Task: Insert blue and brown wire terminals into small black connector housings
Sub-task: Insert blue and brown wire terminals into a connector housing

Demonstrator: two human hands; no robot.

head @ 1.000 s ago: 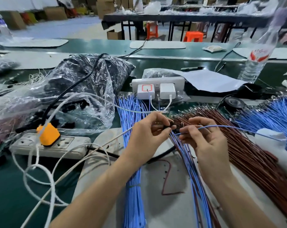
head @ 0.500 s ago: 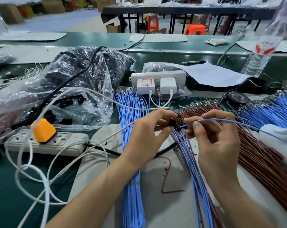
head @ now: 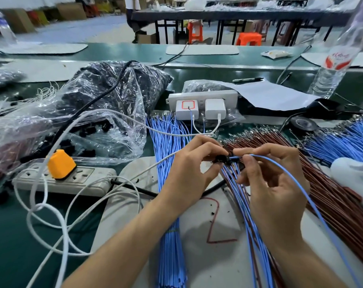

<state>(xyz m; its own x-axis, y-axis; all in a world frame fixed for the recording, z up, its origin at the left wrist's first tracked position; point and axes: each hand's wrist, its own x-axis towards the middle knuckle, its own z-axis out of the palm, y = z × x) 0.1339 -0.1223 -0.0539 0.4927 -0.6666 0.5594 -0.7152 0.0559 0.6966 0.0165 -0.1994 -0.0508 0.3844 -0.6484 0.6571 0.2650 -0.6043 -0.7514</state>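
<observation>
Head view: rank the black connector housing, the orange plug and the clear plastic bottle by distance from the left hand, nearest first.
1. Black connector housing: pinched in the left hand itself.
2. Orange plug: off to the left, in the power strip.
3. Clear plastic bottle: far right, at the back.

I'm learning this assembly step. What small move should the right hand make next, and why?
Probably push the thin blue wire into the small black plastic connector housing: the left hand pinches that housing, the right hand pinches the wire, and its tip meets the housing.
</observation>
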